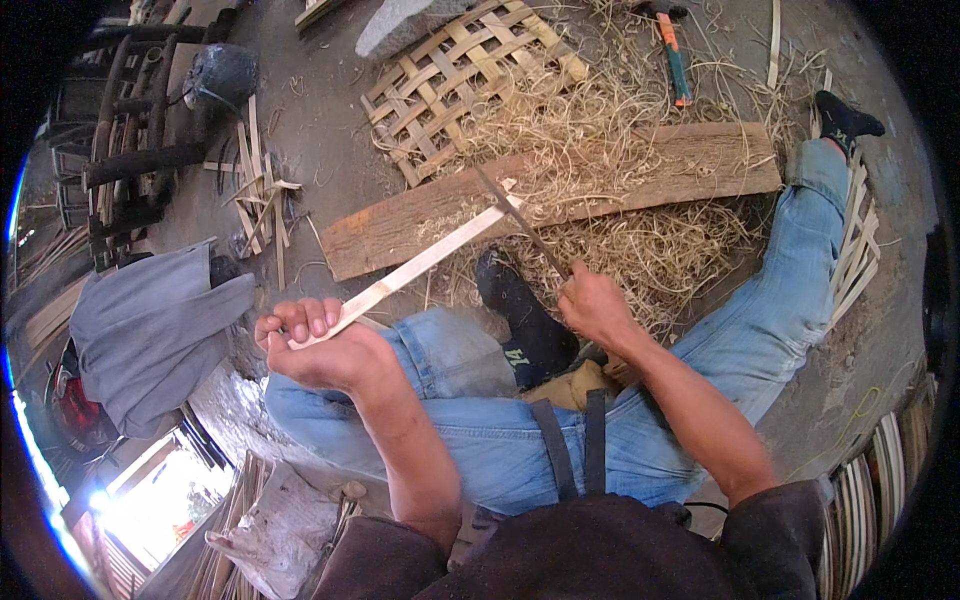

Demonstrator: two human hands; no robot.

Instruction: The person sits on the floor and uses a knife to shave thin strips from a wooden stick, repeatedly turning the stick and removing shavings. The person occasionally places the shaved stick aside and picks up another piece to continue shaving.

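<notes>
My left hand (318, 343) is closed around the near end of a long, pale, flat wooden strip (410, 268), which slants up and to the right. In my right hand (594, 308), fingers wrapped about its lower end, is a thin dark-bladed knife (526, 229); its handle is hidden in the fist. The blade crosses the far end of the strip, just over a brown wooden plank (395, 232). Curly wood shavings (660, 262) lie heaped on and around the plank. Whether the blade touches the strip I cannot tell.
Beyond the plank lies a loosely woven panel of flat strips (450, 85), near a grey stone (415, 25). A hammer with an orange and green handle (676, 62) rests at the back. Grey cloth (145, 325) hangs at the left; crossed strips (258, 195) lie nearby.
</notes>
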